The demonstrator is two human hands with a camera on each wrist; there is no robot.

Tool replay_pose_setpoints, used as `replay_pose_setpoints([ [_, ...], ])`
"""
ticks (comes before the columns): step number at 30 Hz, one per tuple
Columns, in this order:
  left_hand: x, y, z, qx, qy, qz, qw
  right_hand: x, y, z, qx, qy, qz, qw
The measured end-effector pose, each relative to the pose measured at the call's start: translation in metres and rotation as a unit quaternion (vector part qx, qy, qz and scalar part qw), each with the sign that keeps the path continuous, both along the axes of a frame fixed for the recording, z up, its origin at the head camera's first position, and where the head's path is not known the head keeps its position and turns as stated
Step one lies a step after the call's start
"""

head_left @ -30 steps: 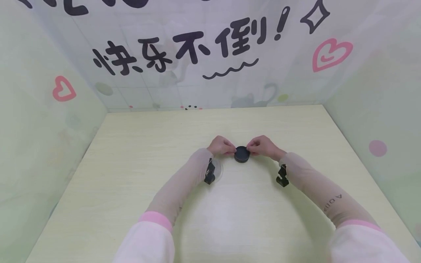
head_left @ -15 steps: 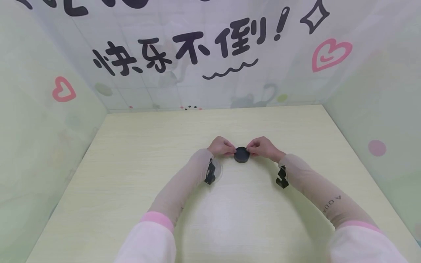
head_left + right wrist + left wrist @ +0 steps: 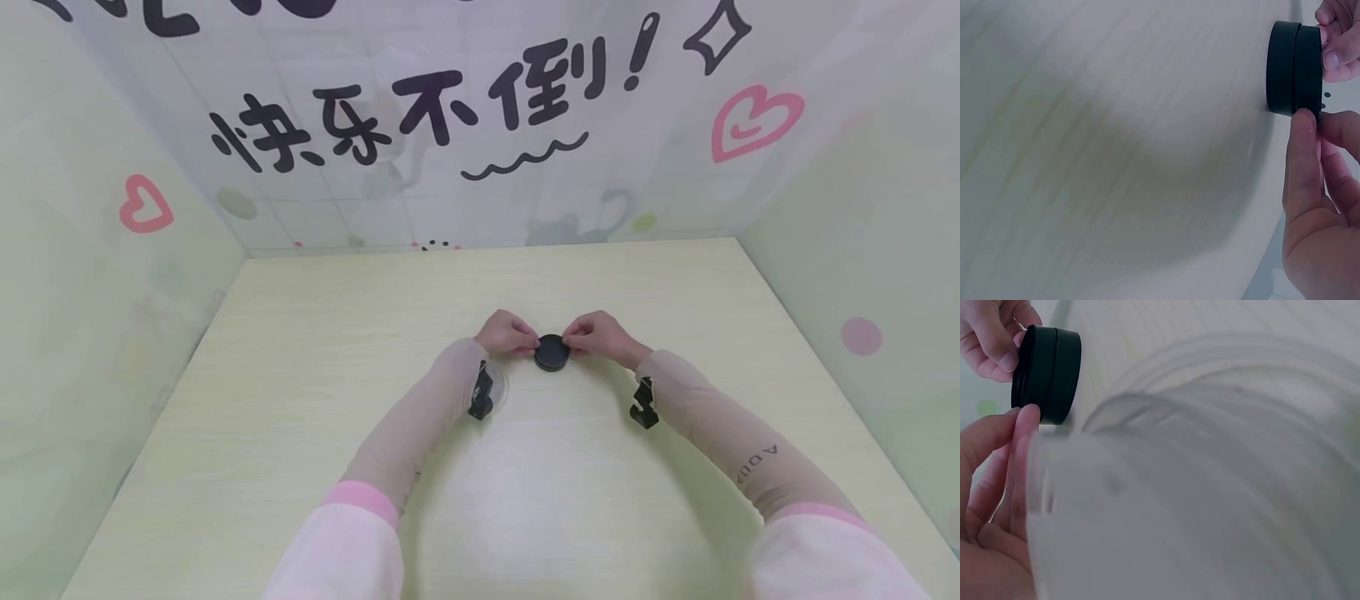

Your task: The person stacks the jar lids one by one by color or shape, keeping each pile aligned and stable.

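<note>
A shallow, round black container (image 3: 552,353) stands on the table between both hands. In the left wrist view its side shows a seam running around the middle, with a raised rim on top. My left hand (image 3: 507,332) pinches the left edge between thumb and fingertip. Opposite it, my right hand (image 3: 600,334) pinches the right edge the same way. In the right wrist view the right thumb lies along the container's side (image 3: 1291,69) near the seam. Under my left wrist is a clear round vessel (image 3: 1166,487), partly hidden by the forearm in the head view.
The pale wood-grain table (image 3: 315,375) reaches back to a printed wall (image 3: 420,200) with dark lettering and pink hearts. Light green side walls (image 3: 97,333) enclose it at left and right. A black camera mount (image 3: 643,403) hangs at the right wrist.
</note>
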State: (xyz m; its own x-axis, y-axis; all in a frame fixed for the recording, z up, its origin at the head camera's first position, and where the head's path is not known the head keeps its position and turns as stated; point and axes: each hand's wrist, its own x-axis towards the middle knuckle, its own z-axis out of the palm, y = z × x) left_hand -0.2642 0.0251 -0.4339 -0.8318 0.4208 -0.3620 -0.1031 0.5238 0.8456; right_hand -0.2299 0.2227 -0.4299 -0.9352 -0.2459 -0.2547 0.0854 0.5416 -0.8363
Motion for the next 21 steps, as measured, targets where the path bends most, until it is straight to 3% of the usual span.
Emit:
replay_pose_setpoints([
  [21, 0.0013, -0.0008, 0.0009, 0.000, 0.000, 0.004, 1.0000, 0.0020, -0.0002, 0.0005, -0.003, 0.004, 0.007, 1.0000],
])
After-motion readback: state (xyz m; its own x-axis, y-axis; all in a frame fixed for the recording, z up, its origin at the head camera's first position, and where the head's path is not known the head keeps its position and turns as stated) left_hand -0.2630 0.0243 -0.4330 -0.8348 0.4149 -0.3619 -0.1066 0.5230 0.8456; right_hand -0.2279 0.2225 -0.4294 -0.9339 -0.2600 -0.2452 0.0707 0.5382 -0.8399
